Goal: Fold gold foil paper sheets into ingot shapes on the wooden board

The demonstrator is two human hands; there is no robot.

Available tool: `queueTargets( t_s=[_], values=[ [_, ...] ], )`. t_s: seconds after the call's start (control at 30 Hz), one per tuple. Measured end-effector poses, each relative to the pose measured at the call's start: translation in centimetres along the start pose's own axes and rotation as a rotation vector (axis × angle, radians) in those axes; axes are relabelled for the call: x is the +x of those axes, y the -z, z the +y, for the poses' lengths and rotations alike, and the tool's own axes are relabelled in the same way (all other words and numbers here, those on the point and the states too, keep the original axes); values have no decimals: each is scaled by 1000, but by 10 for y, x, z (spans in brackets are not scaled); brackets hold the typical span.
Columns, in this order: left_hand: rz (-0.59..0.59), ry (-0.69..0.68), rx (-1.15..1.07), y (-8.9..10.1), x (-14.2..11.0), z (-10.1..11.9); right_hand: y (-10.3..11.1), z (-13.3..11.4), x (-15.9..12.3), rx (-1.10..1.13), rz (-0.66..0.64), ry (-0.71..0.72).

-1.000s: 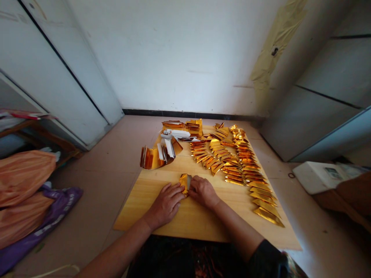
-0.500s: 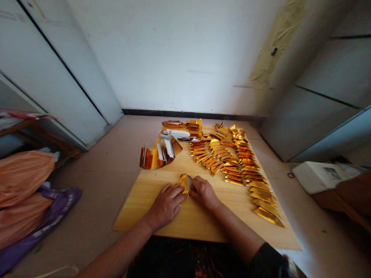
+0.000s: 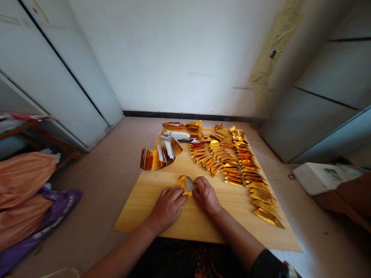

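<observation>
A small, partly folded piece of gold foil paper (image 3: 182, 180) lies on the wooden board, its grey inner face showing on the right. My left hand (image 3: 168, 204) rests over its near left side, fingers stretched out and pressing it down. At the paper's right edge, my right hand (image 3: 206, 195) has its fingers curled in a pinch, and the fingertips are partly hidden. Several folded gold foil pieces (image 3: 262, 193) lie in overlapping curved rows to the right. Farther off on the left stand bent stacks of gold and white paper sheets (image 3: 153, 158).
The wooden board (image 3: 139, 208) sits low on a tiled floor before a white wall (image 3: 179, 58). Orange and purple bags (image 3: 26, 181) lie at the left. To the right are a grey cabinet (image 3: 324, 92) and a white box (image 3: 315, 175).
The right hand has shifted slightly right, and more of the paper's grey inner face shows. My left hand stays on the paper.
</observation>
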State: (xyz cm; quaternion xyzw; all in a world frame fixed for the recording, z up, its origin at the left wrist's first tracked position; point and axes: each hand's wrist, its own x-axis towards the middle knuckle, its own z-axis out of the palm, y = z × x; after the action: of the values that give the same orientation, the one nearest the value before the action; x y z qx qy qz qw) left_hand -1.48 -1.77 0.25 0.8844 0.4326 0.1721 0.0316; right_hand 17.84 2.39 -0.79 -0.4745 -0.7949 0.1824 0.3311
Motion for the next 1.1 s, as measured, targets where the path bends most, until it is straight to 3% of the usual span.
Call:
queueTargets(
  t_s=[0.17,0.47,0.7,0.83,1.1],
  values=[
    [31,89,60,-3,5,21,5,-1,0,-57,-7,-32],
    [22,284,113,-12,21,58,3,-7,4,220,-21,-191],
    [22,229,106,-7,16,50,0,-10,13,-18,-169,-191],
    [4,243,108,-6,16,48,8,-18,8,-63,-164,-186],
    [40,222,97,-5,17,50,13,-26,-10,-232,-222,-4]
  ],
)
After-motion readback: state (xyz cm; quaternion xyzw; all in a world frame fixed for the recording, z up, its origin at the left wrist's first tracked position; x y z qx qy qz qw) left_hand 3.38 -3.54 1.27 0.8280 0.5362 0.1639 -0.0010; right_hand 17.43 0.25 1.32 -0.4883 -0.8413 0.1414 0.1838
